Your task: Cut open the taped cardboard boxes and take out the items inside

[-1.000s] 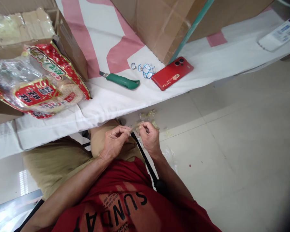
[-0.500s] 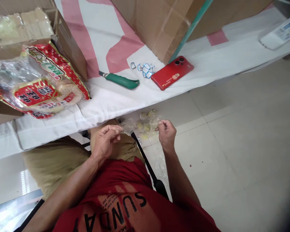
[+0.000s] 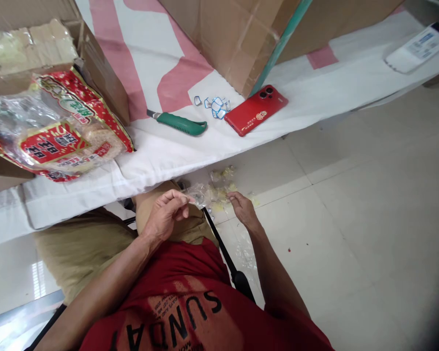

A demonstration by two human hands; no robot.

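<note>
My left hand (image 3: 170, 210) is closed in a pinch on the edge of a small clear plastic bag (image 3: 201, 195), just off the table's front edge and above my knee. The bag is see-through and crumpled, and its contents are not clear. To its right, my right hand (image 3: 244, 208) has thumb and fingers pressed together. Whatever its fingertips pinch is too small to tell. Below the hands, yellowish crumpled plastic scraps (image 3: 227, 173) lie on the floor.
On the cloth-covered table (image 3: 161, 161) lie a green utility knife (image 3: 181, 123), white blue-edged scraps (image 3: 217, 107) and a red phone (image 3: 256, 110). A red snack bag of rice crackers (image 3: 62, 131) rests against an open carton (image 3: 102, 73). A large carton (image 3: 223, 39) stands behind.
My right hand has moved left, closer to my left hand. My left hand has shifted slightly right, still pinching the plastic bag. The view has shifted a little.
</note>
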